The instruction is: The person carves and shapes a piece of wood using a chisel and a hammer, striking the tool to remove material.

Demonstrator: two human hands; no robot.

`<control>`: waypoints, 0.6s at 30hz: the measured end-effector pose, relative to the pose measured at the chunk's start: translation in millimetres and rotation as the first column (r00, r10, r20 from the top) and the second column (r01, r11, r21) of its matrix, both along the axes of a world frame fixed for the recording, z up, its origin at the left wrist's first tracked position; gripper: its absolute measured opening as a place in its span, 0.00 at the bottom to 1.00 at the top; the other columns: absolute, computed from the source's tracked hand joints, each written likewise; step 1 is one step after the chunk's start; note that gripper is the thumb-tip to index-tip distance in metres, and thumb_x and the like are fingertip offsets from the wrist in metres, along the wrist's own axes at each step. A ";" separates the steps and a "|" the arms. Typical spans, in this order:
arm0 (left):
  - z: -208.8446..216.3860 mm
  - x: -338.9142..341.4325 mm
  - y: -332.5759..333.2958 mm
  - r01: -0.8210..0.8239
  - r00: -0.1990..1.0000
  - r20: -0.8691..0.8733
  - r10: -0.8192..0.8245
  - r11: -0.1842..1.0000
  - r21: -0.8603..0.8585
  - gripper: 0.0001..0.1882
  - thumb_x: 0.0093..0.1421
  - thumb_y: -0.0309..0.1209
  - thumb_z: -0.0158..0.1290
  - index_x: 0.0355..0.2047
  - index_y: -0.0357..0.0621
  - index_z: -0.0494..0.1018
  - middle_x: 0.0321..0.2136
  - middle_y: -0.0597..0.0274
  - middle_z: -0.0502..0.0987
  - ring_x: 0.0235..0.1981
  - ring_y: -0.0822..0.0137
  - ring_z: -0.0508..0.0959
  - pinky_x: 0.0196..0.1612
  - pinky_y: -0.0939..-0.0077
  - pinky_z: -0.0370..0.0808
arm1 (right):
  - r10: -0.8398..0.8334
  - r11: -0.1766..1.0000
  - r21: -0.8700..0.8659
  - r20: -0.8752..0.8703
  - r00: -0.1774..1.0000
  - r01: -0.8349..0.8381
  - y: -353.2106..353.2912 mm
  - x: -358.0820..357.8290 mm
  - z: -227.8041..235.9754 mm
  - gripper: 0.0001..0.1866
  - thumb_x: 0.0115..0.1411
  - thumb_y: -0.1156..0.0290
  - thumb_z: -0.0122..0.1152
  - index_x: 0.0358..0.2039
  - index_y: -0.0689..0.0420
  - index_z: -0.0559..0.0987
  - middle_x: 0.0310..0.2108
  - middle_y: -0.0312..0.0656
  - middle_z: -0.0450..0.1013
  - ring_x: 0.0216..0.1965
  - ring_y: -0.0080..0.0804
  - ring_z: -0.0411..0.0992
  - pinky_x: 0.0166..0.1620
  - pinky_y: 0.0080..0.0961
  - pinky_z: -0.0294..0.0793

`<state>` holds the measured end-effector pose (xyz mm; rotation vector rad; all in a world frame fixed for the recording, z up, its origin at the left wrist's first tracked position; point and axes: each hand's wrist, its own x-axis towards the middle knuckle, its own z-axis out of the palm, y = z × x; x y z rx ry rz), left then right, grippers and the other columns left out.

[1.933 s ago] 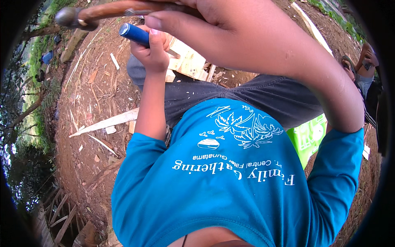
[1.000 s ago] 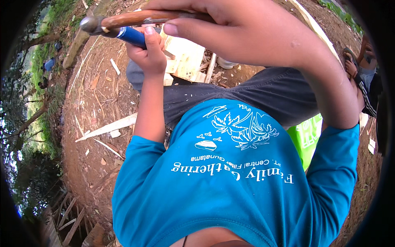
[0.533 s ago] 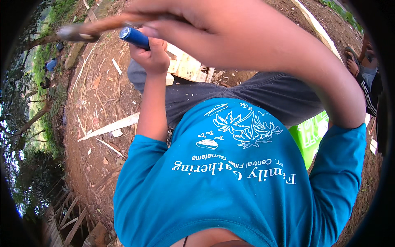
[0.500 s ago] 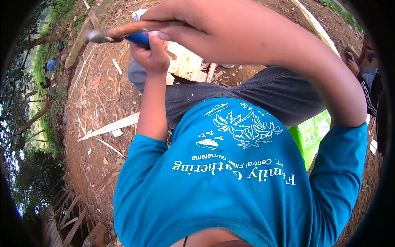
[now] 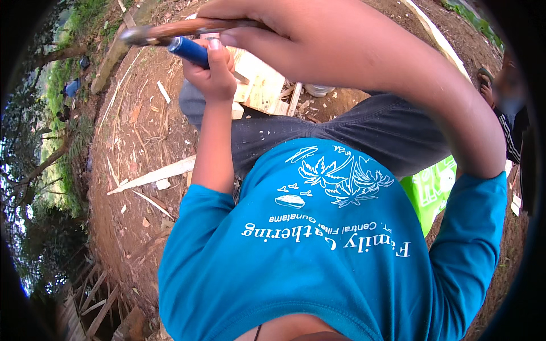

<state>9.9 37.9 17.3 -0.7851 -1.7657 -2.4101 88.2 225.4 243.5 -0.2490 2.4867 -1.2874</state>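
Observation:
My left hand [image 5: 217, 75] is closed around the blue handle of a chisel [image 5: 192, 52], its thumb lying along the top. What looks like a bit of the chisel's grey blade shows below that fist, over pale wood. My right hand [image 5: 250, 27] grips a hammer [image 5: 196, 26] by its brown wooden handle. The hammer's metal head is blurred, just left of the chisel's butt end and a little above it. Beneath both hands lies a pale block of cut wood [image 5: 264, 85], partly hidden by my right forearm.
Wood chips and long splinters [image 5: 153, 175] litter the brown soil around my legs. A bright green bag or cloth [image 5: 430, 190] lies by my right side. Another person [image 5: 506, 108] sits at the far right. A timber beam [image 5: 108, 59] lies at the upper left.
The hammer has lifted slightly off the chisel's end, so more of the blue handle shows. My left hand has shifted very little, and both hands keep their grip.

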 end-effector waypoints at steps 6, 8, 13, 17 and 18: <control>1.1 -2.3 2.6 0.036 0.998 0.047 -0.038 0.999 0.035 0.09 0.68 0.29 0.52 0.36 0.42 0.63 0.16 0.70 0.65 0.13 0.82 0.61 0.15 0.83 0.59 | -0.012 0.995 -0.097 -0.172 0.985 -0.005 1.3 -3.8 -39.6 0.12 0.70 0.67 0.51 0.43 0.64 0.74 0.25 0.54 0.75 0.27 0.53 0.76 0.35 0.48 0.75; 8.5 5.5 2.1 -0.001 0.997 0.081 -0.003 0.999 0.052 0.09 0.69 0.29 0.52 0.36 0.42 0.63 0.16 0.70 0.65 0.13 0.82 0.61 0.14 0.83 0.59 | -0.005 0.981 -0.189 -0.272 0.962 -0.049 1.8 8.5 -34.9 0.13 0.70 0.67 0.51 0.43 0.64 0.75 0.25 0.54 0.76 0.27 0.53 0.77 0.35 0.48 0.75; -1.3 3.6 -2.1 -0.017 0.998 0.058 0.016 1.000 0.026 0.09 0.69 0.29 0.52 0.36 0.43 0.62 0.15 0.70 0.64 0.12 0.81 0.61 0.14 0.82 0.59 | 0.000 0.988 -0.153 -0.122 0.993 -0.018 1.5 5.3 -7.9 0.13 0.70 0.66 0.51 0.42 0.64 0.77 0.26 0.56 0.77 0.28 0.55 0.77 0.36 0.48 0.75; -0.8 -5.8 2.4 -0.017 0.999 0.052 0.014 0.999 0.042 0.09 0.69 0.30 0.52 0.35 0.44 0.62 0.15 0.71 0.62 0.12 0.81 0.60 0.14 0.82 0.59 | 0.043 0.995 -0.085 -0.113 0.993 -0.052 4.7 1.5 -25.6 0.13 0.69 0.67 0.51 0.42 0.64 0.77 0.26 0.58 0.77 0.30 0.58 0.77 0.36 0.48 0.75; -0.8 -4.7 0.3 -0.021 0.998 0.066 0.017 0.999 0.048 0.09 0.70 0.30 0.51 0.35 0.45 0.62 0.15 0.72 0.62 0.12 0.81 0.60 0.14 0.83 0.58 | 0.080 0.990 -0.109 -0.103 0.991 -0.091 9.1 1.9 -28.2 0.13 0.69 0.67 0.51 0.42 0.64 0.77 0.27 0.58 0.77 0.30 0.58 0.77 0.37 0.48 0.75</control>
